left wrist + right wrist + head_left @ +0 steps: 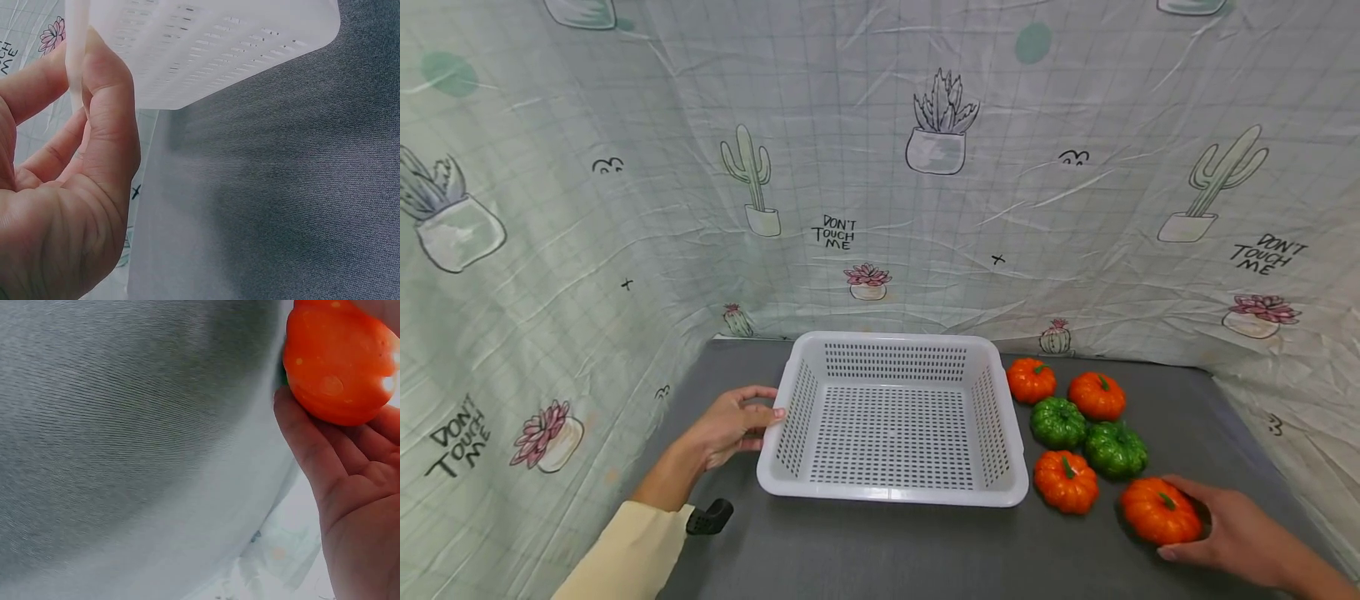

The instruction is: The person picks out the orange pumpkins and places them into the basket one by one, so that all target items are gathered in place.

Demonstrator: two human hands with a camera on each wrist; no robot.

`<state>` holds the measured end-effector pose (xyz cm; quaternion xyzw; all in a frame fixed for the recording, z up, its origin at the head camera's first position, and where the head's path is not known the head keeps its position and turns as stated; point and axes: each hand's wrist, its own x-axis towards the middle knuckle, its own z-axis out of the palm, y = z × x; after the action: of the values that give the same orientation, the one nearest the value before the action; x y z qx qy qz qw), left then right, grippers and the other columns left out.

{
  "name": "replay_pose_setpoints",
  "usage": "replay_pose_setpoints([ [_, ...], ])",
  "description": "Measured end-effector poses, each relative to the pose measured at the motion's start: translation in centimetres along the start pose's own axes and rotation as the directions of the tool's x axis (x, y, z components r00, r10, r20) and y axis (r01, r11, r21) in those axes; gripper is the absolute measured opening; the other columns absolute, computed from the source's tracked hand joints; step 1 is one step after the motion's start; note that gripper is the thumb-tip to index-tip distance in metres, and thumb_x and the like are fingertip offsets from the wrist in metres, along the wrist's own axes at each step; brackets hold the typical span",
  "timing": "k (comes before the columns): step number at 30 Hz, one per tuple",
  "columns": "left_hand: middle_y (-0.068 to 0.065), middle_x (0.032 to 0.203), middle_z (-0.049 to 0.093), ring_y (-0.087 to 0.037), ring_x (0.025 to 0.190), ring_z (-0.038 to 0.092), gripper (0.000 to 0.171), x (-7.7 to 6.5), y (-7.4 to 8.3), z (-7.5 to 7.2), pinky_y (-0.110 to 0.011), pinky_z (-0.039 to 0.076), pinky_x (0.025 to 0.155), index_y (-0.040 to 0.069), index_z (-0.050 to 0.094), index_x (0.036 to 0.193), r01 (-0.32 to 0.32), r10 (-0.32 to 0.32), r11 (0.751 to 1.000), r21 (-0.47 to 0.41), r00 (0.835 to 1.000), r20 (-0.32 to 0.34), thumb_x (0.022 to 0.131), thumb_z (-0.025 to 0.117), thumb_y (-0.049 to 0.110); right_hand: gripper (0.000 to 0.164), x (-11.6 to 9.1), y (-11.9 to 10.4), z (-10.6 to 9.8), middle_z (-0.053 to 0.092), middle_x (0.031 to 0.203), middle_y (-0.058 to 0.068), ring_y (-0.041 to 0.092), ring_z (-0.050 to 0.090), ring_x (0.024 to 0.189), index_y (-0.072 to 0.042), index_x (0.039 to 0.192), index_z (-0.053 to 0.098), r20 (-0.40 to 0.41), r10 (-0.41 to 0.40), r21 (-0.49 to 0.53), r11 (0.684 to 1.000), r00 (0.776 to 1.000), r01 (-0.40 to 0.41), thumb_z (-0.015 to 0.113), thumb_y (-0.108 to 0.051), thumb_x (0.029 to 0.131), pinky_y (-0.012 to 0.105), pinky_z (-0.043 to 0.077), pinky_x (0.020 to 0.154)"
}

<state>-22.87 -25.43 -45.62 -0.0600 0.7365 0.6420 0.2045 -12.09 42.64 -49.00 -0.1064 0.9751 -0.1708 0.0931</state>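
A white perforated plastic basket (pixel 891 492) with nothing in it stands on the grey table. My left hand (pixel 737 425) pinches its left rim between thumb and fingers; the left wrist view shows the thumb and fingers on the basket's rim (pixel 75 56). At the lower right, my right hand (pixel 1243 529) holds an orange pumpkin (pixel 1159 512), thumb on the near side and fingers on the far side. In the right wrist view the smooth orange pumpkin (pixel 337 365) sits against the fingers of the right hand (pixel 362 481).
Right of the basket lie several small pumpkins: orange ones (pixel 1066 482) (pixel 1030 381) (pixel 1097 396) and green ones (pixel 1058 423) (pixel 1116 451). A patterned cloth (pixel 880 167) hangs behind and beside the grey table (pixel 850 550). A black strap piece (pixel 710 517) shows at the left sleeve.
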Motion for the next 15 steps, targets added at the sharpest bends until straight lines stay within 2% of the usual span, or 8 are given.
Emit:
replay_pose_setpoints([
  [3,-0.005,0.107,0.078,-0.02,0.091,0.075,0.063,0.0,0.1,0.0,-0.039,0.062,0.076,0.0,0.042,0.147,0.001,-0.001,1.0,-0.006,1.0,0.0,0.096,0.076,0.016,0.091,0.2,-0.4,-0.7,0.072,0.123,0.024,-0.009,0.059,0.093,0.011,0.139,0.056,0.029,0.011,0.0,1.0,1.0,-0.011,0.09,-0.047,0.079,0.021,0.051,0.072],
  [10,-0.005,0.107,0.079,-0.021,0.091,0.075,0.061,-0.3,0.2,-0.1,-0.038,0.062,0.075,-0.002,0.044,0.145,-0.011,0.011,1.0,-0.007,1.0,0.01,0.096,0.076,0.017,0.089,0.5,-1.7,-2.1,0.073,0.122,0.024,-0.013,0.057,0.092,0.012,0.14,0.055,-0.015,-0.064,0.05,0.997,0.998,0.065,0.093,-0.04,0.076,0.019,0.05,0.07],
  [15,-0.007,0.107,0.079,-0.02,0.09,0.076,0.059,-0.3,0.0,0.0,-0.038,0.062,0.075,-0.001,0.046,0.144,-0.012,0.012,1.0,-0.009,1.0,0.009,0.097,0.075,0.017,0.091,1.1,-2.5,-3.0,0.073,0.122,0.023,-0.014,0.057,0.091,0.012,0.142,0.053,0.026,-0.069,0.06,0.996,0.997,0.068,0.091,-0.041,0.079,0.02,0.051,0.07],
])
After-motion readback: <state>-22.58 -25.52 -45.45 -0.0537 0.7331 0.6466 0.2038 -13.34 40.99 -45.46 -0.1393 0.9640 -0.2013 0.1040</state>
